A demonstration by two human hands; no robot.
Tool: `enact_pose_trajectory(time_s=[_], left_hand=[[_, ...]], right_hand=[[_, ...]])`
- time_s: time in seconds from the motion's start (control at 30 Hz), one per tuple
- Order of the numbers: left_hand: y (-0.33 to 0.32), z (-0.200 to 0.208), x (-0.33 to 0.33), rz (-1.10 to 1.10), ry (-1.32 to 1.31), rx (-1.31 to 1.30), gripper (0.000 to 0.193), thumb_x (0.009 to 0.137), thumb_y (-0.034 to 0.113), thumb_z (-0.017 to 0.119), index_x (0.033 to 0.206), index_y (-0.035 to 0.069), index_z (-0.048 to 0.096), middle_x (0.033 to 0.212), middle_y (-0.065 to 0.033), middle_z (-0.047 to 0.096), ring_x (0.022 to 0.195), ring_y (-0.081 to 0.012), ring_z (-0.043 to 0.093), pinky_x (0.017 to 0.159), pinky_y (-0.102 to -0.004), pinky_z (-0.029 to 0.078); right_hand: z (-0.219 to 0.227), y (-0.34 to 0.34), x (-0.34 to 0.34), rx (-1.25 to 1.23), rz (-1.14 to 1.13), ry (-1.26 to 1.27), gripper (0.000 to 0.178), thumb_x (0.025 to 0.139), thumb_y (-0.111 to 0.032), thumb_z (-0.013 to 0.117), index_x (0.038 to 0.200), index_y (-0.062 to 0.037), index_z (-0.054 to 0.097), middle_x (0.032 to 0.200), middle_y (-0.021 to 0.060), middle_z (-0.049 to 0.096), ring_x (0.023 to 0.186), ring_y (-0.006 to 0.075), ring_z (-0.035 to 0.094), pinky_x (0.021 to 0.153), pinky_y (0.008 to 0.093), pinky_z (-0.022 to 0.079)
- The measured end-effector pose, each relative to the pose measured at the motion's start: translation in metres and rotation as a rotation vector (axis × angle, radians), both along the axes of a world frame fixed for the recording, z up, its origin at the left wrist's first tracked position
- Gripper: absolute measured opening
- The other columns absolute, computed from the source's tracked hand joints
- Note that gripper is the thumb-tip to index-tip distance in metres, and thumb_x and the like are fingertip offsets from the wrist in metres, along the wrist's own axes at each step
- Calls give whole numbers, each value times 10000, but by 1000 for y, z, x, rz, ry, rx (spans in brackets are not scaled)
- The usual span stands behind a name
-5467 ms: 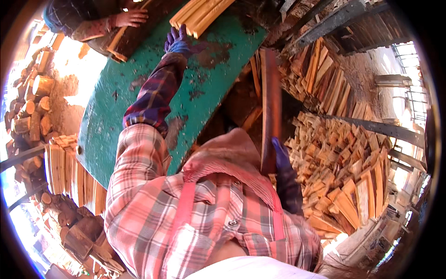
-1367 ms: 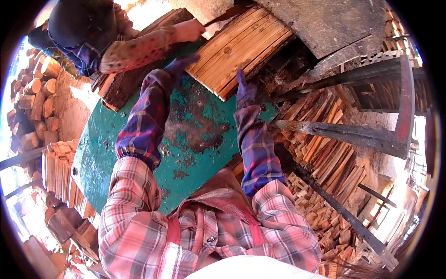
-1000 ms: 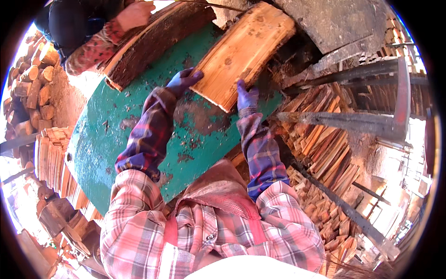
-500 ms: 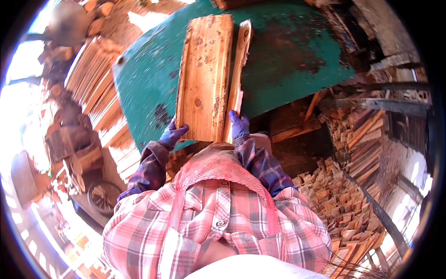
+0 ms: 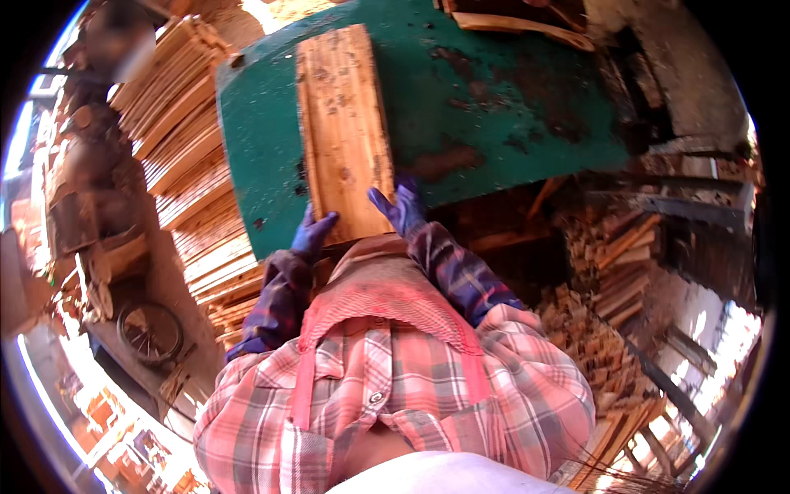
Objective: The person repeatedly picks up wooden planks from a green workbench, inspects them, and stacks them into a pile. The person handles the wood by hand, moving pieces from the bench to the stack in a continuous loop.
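A long, light-coloured wooden board (image 5: 346, 132) with knots and dark specks lies lengthwise on the green tabletop (image 5: 263, 140), its near end close to my body. My left hand (image 5: 311, 230), in a purple glove, holds the board's near left edge with the thumb over the top. On the opposite side, my gloved right hand (image 5: 401, 207) grips the near right edge, thumb on the upper face. The fingers beneath the board are hidden.
Wood pieces, including a curved strip (image 5: 522, 29), lie along the table's far edge. Stacked boards (image 5: 193, 165) stand to the left, with a spoked wheel (image 5: 150, 333) nearer. Piled short wood pieces (image 5: 588, 346) fill the near right. Dark rust patches (image 5: 448, 160) mark the tabletop.
The narrow bark-edged strip that stood beside the board's right side is gone from there. My right hand has shifted onto the board's edge. The view has turned a little.
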State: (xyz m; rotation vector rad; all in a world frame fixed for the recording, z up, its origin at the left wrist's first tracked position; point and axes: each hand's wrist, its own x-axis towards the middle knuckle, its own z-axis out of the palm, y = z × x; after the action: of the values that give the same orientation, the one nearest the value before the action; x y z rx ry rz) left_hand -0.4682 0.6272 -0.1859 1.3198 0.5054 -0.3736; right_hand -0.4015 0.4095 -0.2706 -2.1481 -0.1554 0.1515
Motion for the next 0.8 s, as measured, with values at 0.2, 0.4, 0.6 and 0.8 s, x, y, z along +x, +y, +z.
enact_pose_trajectory(time_s=[0.2, 0.4, 0.6, 0.8], left_hand=[[4, 4, 15, -73, -25, -7, 610, 860, 106, 664, 1390, 10, 379, 1193, -104, 601, 1074, -207, 583, 928, -350, 476], [17, 86, 22, -73, -8, -88, 432, 852, 187, 638, 1201, -12, 479, 928, -205, 651, 704, -299, 689, 614, -376, 586], [-49, 80, 25, -329, -130, 106, 780, 890, 226, 677, 1481, -3, 223, 1187, -140, 601, 1027, -187, 602, 867, -303, 506], [-188, 99, 45, -1330, -560, 415, 745, 907, 421, 640, 1429, -8, 325, 1175, -188, 591, 1080, -231, 589, 945, -345, 456]], right_hand=[[69, 5, 34, 103, -135, 497, 675, 820, -460, 682, 1321, -59, 474, 1183, 230, 611, 1091, 403, 590, 951, 442, 459], [46, -76, 37, 892, -16, 581, 564, 784, -179, 678, 1283, 24, 510, 1061, 156, 660, 878, 223, 672, 795, 338, 542], [76, -97, -42, 1091, -363, 549, 466, 844, -251, 715, 1199, 1, 550, 1008, 130, 654, 807, 216, 659, 697, 347, 570], [64, -140, -97, 1499, -412, 535, 367, 933, -220, 600, 1177, 53, 586, 1059, 97, 655, 972, 193, 638, 890, 321, 515]])
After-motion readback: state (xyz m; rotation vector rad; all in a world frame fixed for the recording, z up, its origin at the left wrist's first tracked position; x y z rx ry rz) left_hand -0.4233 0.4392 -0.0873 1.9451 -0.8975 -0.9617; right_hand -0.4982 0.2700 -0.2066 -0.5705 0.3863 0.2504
